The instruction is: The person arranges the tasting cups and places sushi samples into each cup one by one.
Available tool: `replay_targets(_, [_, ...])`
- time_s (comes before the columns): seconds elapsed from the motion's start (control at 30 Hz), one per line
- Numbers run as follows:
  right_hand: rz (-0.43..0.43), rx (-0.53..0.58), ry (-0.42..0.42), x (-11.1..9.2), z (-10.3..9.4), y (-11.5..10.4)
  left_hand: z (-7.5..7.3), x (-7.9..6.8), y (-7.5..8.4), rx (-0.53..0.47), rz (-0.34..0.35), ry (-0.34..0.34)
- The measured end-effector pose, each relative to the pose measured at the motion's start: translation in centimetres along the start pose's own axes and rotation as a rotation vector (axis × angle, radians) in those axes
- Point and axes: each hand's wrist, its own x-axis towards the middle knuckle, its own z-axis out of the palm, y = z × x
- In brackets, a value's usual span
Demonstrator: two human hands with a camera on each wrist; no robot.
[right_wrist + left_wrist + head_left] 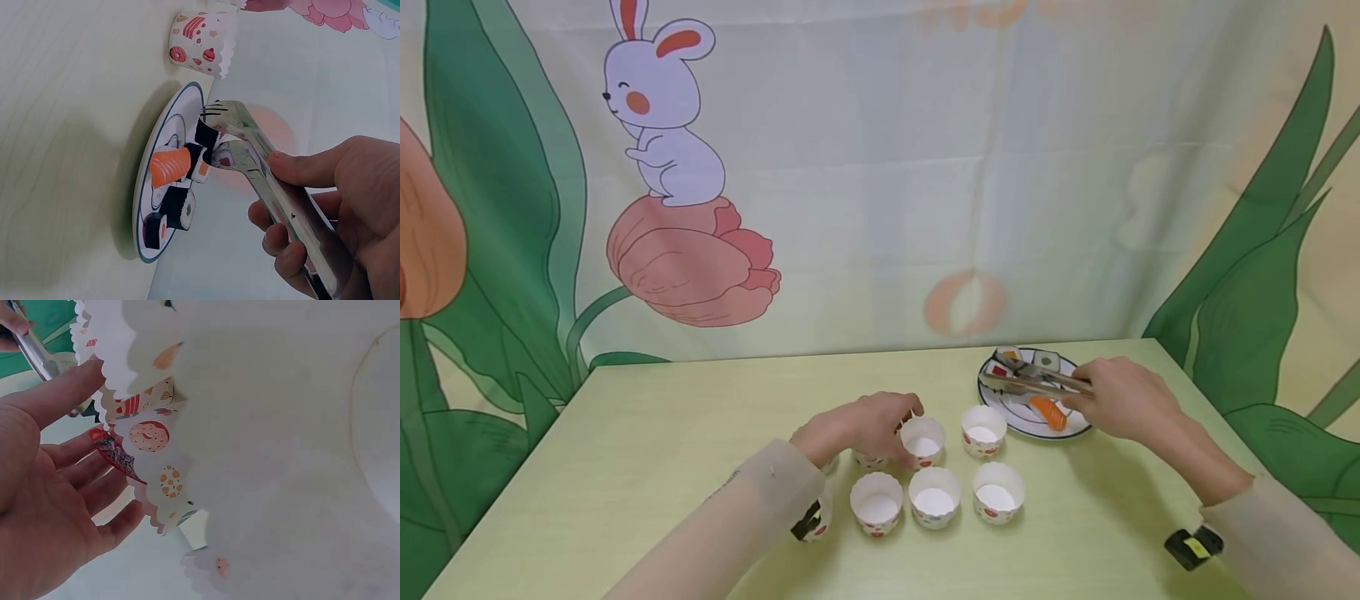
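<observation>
My right hand (1123,400) grips metal tongs (281,200) above a blue-rimmed white plate (139,219). At the tongs' tips, in the right wrist view, is a dark-wrapped sushi roll (205,135). On the plate lie a salmon nigiri (170,165) and several other sushi rolls (178,208). My left hand (868,425) holds a patterned paper baking cup (923,443) from its left side, thumb and fingers spread around it. In the left wrist view, a red-edged, dark shiny thing (115,453) shows by the left fingers; its kind is unclear.
More paper cups stand in two rows, including one at the back right (983,432) and a front row (935,500). The left hand and sleeve partly hide the leftmost ones. Behind the pale table (700,400) hangs a printed curtain (865,167).
</observation>
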Motion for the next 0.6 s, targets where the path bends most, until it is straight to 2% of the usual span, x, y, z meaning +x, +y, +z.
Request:
replay_targets(0.17, [-0.025,-0.006,0.030,-0.5,-0.3,-0.3,0.1,0.0,-0.3,-0.042,-0.008,-0.003])
replay_targets(0.6, [-0.075,-0.025,0.083,-2.2,-1.2,-1.9,0.2,0.3,-0.6,-0.047,0.023,-0.015])
